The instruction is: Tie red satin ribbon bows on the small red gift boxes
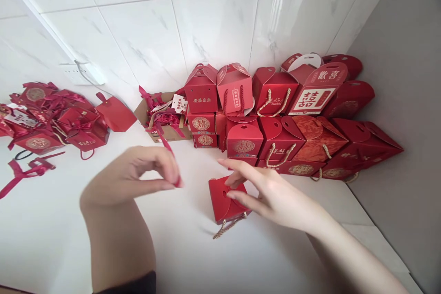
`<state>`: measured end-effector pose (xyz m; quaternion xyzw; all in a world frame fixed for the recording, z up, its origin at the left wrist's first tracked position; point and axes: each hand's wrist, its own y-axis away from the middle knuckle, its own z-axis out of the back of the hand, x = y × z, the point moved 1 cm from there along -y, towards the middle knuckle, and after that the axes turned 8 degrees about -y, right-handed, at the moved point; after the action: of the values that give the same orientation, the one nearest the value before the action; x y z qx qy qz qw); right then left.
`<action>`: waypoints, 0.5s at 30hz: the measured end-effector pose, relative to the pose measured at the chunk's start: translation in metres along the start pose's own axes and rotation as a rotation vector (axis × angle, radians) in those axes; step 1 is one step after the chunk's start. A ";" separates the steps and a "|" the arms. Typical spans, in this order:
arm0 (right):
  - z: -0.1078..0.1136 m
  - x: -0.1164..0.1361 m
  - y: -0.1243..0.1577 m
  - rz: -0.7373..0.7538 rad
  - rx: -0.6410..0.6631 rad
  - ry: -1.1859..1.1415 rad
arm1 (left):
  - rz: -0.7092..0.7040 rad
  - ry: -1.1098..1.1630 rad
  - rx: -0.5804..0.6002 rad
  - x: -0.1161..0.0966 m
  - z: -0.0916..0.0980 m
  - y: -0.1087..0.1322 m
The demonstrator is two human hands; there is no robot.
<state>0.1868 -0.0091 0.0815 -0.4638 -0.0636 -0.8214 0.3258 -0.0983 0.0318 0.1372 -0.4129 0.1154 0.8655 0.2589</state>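
Observation:
My left hand (pixel 141 172) is closed in a pinch on a dark red ribbon (pixel 164 138). One stretch of the ribbon rises behind the fingers toward the cardboard box, and a bit of red shows at the fingertips. My right hand (pixel 265 190) has its fingers apart and holds nothing. It hovers over a small red gift box (pixel 218 197) with a folded top, a slot in the lid and a twisted gold cord handle (pixel 229 225) at its front. Whether the fingers touch the lid I cannot tell. Part of the box is hidden behind that hand.
Red gift boxes (pixel 244 140) stand stacked along the tiled wall. A cardboard box (pixel 186 132) of ribbons and tags sits to their left. Ribboned boxes (pixel 37 142) pile up at far left, beside a flat red piece (pixel 119 115) and a loose bow (pixel 20 172). A grey panel (pixel 406 101) bounds the right.

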 end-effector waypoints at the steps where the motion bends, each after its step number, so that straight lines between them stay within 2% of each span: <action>1: -0.006 0.002 -0.002 0.052 0.005 -0.079 | -0.042 -0.054 0.049 -0.018 -0.016 -0.004; 4: -0.021 0.002 -0.008 0.154 -0.017 -0.300 | -0.125 -0.150 0.190 -0.053 -0.055 -0.019; 5: -0.023 0.000 -0.010 0.161 -0.059 -0.347 | -0.143 -0.156 0.216 -0.057 -0.061 -0.022; 7: -0.023 -0.006 -0.012 0.144 -0.169 -0.413 | -0.144 -0.138 0.178 -0.050 -0.058 -0.026; 9: -0.020 -0.011 -0.012 0.106 -0.244 -0.489 | -0.095 -0.110 0.026 -0.024 -0.039 -0.030; 10: -0.019 -0.013 -0.012 0.084 -0.255 -0.533 | -0.005 -0.083 -0.122 -0.004 -0.026 -0.033; 12: -0.016 -0.014 -0.011 0.057 -0.222 -0.591 | 0.226 -0.014 -0.520 0.043 0.001 -0.039; 13: -0.014 -0.013 -0.011 0.050 -0.192 -0.587 | 0.345 0.027 -0.646 0.067 0.010 -0.043; 14: -0.013 -0.011 -0.011 0.046 -0.162 -0.559 | 0.438 0.061 -0.723 0.090 0.017 -0.048; 15: -0.012 -0.009 -0.011 0.045 -0.136 -0.511 | 0.454 0.076 -0.736 0.110 0.020 -0.053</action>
<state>0.1751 -0.0014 0.0701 -0.6783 -0.0783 -0.6725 0.2855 -0.1400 0.1236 0.0654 -0.4735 -0.1035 0.8681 -0.1070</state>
